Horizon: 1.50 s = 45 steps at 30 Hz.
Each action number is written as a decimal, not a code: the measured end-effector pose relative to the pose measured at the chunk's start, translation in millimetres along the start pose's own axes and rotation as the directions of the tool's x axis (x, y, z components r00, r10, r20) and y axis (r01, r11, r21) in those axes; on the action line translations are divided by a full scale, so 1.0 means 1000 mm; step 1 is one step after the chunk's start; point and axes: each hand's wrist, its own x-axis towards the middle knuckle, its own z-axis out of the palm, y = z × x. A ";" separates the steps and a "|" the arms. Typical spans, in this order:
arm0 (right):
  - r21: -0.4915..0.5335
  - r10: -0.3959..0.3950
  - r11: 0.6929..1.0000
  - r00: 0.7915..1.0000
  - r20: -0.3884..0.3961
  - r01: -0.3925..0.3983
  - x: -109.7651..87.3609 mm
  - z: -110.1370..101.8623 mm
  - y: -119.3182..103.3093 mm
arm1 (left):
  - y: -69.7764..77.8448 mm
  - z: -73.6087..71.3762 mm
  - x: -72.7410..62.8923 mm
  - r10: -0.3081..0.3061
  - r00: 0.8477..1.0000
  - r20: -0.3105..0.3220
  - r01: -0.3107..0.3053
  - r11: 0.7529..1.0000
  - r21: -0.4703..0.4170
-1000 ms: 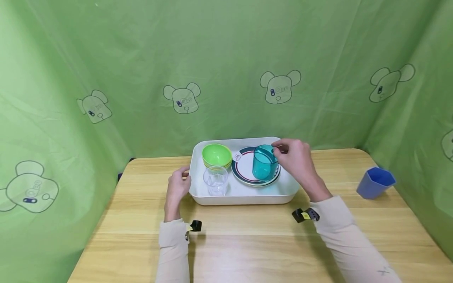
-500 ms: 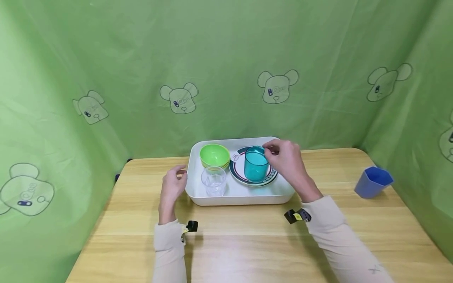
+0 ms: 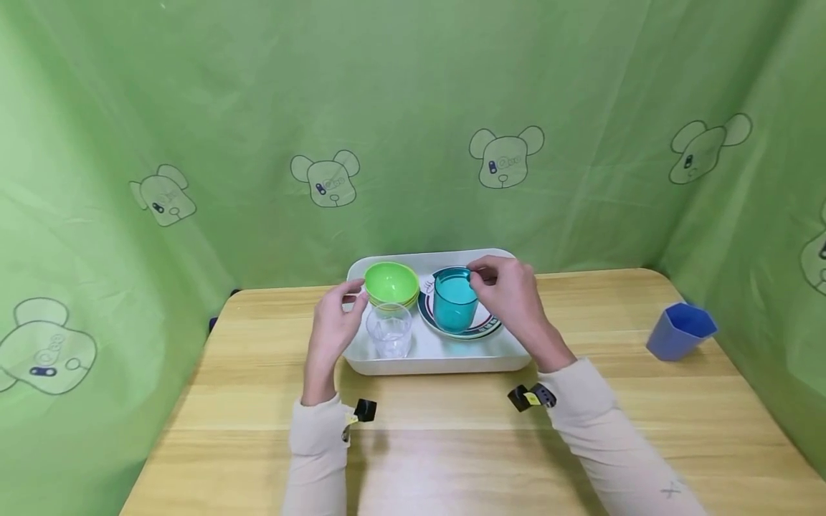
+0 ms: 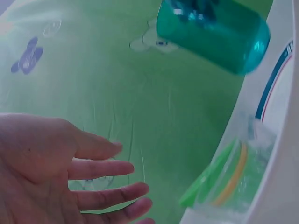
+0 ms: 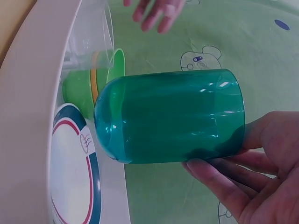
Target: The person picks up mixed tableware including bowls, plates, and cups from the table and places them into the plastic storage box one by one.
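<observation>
My right hand [image 3: 510,290] pinches the rim of a teal see-through cup [image 5: 173,116], holding it upright above the plates. White plates with a dark green and red border [image 3: 487,326] lie in the white tray [image 3: 445,364]. Over the tray's left side my left hand [image 3: 335,319] hovers with its fingers extended and holds nothing; the left wrist view shows them spread apart. Close to its fingertips are a green bowl [image 3: 391,283], stacked on a yellow-rimmed one, and a clear cup [image 3: 390,333] in front of the bowls.
A blue angular cup [image 3: 680,331] stands on the wooden table [image 3: 445,459] at the right, outside the tray. Green cloth [image 3: 413,93] printed with bear heads hangs behind and at both sides of the table.
The teal cup has moved left with my right hand, from the plates' right part toward their left part. My left hand has left the tray's left edge and moved right toward the bowls.
</observation>
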 end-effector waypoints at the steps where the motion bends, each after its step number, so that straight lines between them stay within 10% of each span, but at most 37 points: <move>1: 0.005 -0.003 1.000 1.000 -0.003 0.003 0.000 0.001 -0.001 | 0.004 0.002 0.001 0.010 1.000 0.007 -0.010 1.000 -0.003; 20: 0.042 -0.078 0.996 0.996 -0.047 0.080 -0.001 0.013 -0.014 | 0.062 0.042 0.006 0.132 0.968 0.213 -0.118 0.990 -0.078; 45: 0.094 -0.125 0.987 0.992 -0.026 0.127 -0.006 0.028 -0.034 | 0.068 0.035 0.006 0.080 0.995 0.063 -0.083 0.995 0.059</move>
